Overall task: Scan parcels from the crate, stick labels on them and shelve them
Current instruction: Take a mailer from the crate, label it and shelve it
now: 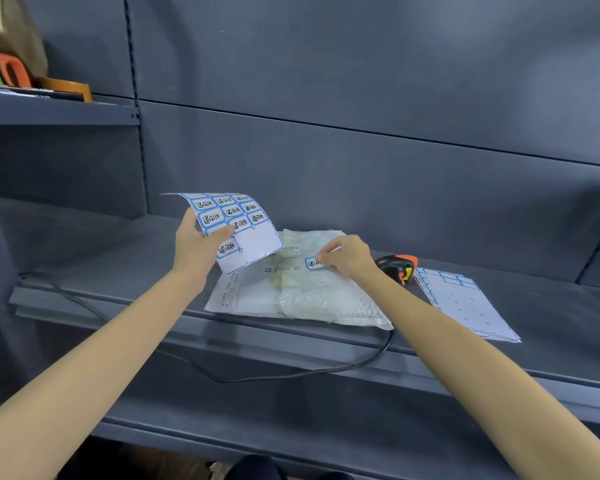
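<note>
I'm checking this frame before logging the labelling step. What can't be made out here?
All in the head view:
- Label: partly covered by the right hand; whether it is stuck down is unclear.
- Parcel: print too small; far left corner hidden behind the label sheet held by the left hand.
- Scanner: partly behind the right wrist.
- Crate: not in view.
- Items on the upper shelf: cut off by the left edge.

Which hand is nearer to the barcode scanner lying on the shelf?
The right hand. It pinches a label on the parcel, just left of the scanner. The left hand holds the label sheet up, farther left, beyond the parcel.
</note>
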The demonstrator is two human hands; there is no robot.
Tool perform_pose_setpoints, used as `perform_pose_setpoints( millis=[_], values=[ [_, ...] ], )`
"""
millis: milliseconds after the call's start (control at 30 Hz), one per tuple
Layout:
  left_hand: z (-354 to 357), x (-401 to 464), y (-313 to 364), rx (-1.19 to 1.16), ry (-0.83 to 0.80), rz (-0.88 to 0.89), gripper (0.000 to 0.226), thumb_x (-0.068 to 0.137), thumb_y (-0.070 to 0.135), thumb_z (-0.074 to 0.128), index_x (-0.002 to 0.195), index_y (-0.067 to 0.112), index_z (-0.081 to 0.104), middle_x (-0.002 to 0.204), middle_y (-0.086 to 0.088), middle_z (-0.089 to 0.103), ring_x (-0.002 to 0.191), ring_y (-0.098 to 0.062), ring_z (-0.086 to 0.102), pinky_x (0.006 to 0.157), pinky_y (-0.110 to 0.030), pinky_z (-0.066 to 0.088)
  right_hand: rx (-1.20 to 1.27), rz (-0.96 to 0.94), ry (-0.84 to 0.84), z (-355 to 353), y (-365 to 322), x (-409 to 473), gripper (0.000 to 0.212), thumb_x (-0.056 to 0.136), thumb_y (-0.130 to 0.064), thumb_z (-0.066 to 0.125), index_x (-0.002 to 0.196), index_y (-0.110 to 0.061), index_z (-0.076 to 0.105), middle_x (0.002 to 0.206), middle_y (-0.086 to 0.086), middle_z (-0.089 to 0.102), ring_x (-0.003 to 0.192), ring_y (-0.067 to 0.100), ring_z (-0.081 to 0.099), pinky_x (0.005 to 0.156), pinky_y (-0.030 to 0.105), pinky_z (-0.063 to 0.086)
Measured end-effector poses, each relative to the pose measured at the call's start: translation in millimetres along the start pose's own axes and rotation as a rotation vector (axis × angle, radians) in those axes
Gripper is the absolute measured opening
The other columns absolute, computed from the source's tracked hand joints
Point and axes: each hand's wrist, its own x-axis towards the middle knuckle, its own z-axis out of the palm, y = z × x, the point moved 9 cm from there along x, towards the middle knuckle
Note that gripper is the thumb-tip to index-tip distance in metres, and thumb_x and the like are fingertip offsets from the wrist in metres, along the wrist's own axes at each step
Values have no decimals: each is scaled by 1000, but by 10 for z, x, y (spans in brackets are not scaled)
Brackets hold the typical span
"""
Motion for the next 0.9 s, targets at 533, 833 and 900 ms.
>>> perform_pose_setpoints(
  millis=[533, 833, 900],
  values=[
    [32, 3, -54, 39, -10, 4, 43, 87, 0, 66, 122, 19, 52, 105, 9, 66, 90, -5, 65, 75, -33, 56, -552, -345, -323, 292, -1, -205, 38, 100, -11, 39, 124, -28, 63, 132, -18, 58, 123, 7, 51, 103, 27, 41],
    [243, -134, -33, -23, -73, 14, 40, 85, 0, 67, 114, 25, 55, 105, 13, 68, 95, -9, 67, 84, -42, 57, -450, -171, -505, 261, 20, -283, 46, 98, -14, 31, 133, -32, 55, 143, -18, 47, 130, 4, 40, 107, 21, 31],
    [367, -196, -29, -45, -129, -4, 41, 85, 0, 68, 114, 26, 55, 106, 11, 69, 97, -13, 68, 84, -45, 57, -144, -83, -399, 123, 49, -203, 39, 97, -15, 39, 131, -23, 58, 139, -9, 53, 122, 7, 49, 102, 23, 40]
  ],
)
